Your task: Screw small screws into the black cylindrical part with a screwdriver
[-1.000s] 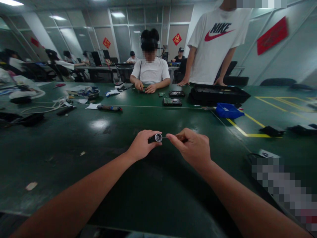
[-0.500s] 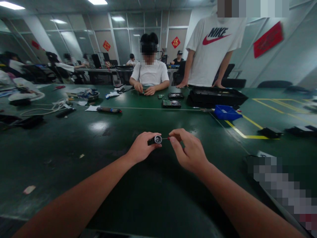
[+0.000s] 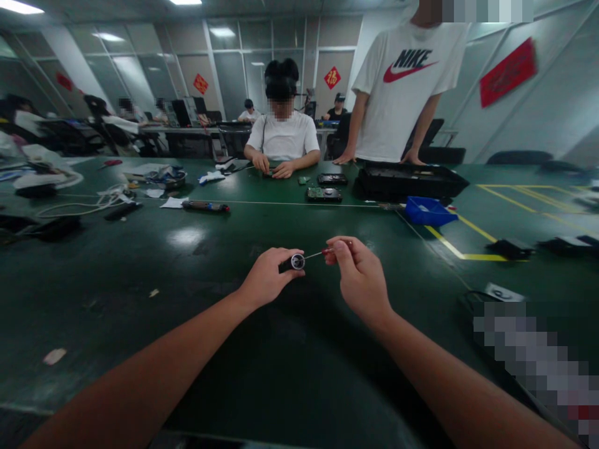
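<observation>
- Two bare hands meet over the green surface [image 3: 219, 249], near each other but apart.
- Left hand [image 3: 262, 277]: closed in a pinch, thumb below and fingers above, around a short dark cylinder [image 3: 297, 262]. Its round, silver-rimmed end shows just past the fingertips, turned toward the camera; the dark body runs back into the grip.
- Right hand [image 3: 365, 280]: closed, thumb and fingers gripping the red-ended handle of a thin screwdriver [image 3: 326, 251]. Its long axis runs from this hand toward the left hand, sloping slightly down in view.
- Key relation: the cylinder lies to the left of the right hand, with the metal shaft [image 3: 313, 255] bridging the gap. Its tip is at the rimmed end; whether it touches anything inside, I cannot tell. The left hand is the nearer one to the cylinder.
- Beyond the left hand, to its left: a dark pen-like tool [image 3: 206, 206], beside white paper [image 3: 173, 203].
- Beyond the hands: a device with an exposed circuit board [image 3: 324, 194] and, farther off, a seated person [image 3: 283, 140].
- Beyond the right hand, to its right: a blue tray [image 3: 428, 212] in front of a long black case [image 3: 412, 181], with a standing person [image 3: 397, 93] behind.
</observation>
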Action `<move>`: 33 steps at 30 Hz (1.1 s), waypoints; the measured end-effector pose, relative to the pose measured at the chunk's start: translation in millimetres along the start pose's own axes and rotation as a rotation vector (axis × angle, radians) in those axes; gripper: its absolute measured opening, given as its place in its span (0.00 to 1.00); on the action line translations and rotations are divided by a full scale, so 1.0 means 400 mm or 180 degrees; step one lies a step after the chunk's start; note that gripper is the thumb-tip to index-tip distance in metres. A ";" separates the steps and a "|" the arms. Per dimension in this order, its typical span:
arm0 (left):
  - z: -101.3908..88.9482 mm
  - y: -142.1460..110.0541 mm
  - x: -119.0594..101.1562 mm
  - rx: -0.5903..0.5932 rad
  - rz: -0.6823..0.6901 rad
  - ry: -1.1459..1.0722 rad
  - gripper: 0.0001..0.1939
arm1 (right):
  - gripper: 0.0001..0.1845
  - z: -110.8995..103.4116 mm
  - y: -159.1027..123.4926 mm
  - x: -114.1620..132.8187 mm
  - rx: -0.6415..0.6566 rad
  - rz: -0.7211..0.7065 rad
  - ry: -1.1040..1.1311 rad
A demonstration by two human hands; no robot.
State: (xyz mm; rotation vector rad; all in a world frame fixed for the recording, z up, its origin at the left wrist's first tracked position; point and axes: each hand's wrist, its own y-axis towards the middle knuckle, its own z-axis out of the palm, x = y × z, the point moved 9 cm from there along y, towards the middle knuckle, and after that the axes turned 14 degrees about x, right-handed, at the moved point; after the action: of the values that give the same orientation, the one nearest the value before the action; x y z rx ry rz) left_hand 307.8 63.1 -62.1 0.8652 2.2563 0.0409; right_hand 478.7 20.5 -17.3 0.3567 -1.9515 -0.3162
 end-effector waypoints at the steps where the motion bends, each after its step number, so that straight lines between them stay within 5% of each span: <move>1: -0.001 0.000 0.000 -0.0002 0.0013 0.0001 0.20 | 0.15 -0.001 0.003 -0.009 -0.0022 0.0035 0.0095; 9: -0.013 0.008 -0.005 -0.0006 0.0090 0.0287 0.19 | 0.18 -0.005 0.030 -0.107 0.0024 0.0566 0.1329; 14: -0.008 0.007 0.003 0.0030 -0.0037 0.0208 0.20 | 0.16 -0.031 0.015 -0.046 -0.0208 0.0188 0.0411; 19: -0.008 0.003 -0.003 0.0047 -0.0018 0.0162 0.20 | 0.15 -0.009 0.006 0.001 0.0016 -0.0005 -0.0259; 33: -0.009 0.002 -0.003 0.0039 -0.0014 0.0162 0.20 | 0.15 -0.008 0.008 0.002 0.0004 -0.0061 -0.0451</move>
State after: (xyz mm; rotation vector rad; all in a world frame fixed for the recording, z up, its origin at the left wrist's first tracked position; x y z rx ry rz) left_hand 306.8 63.9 -58.5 0.8747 2.3082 0.0476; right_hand 480.9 23.1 -14.3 0.3623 -2.0879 -0.3610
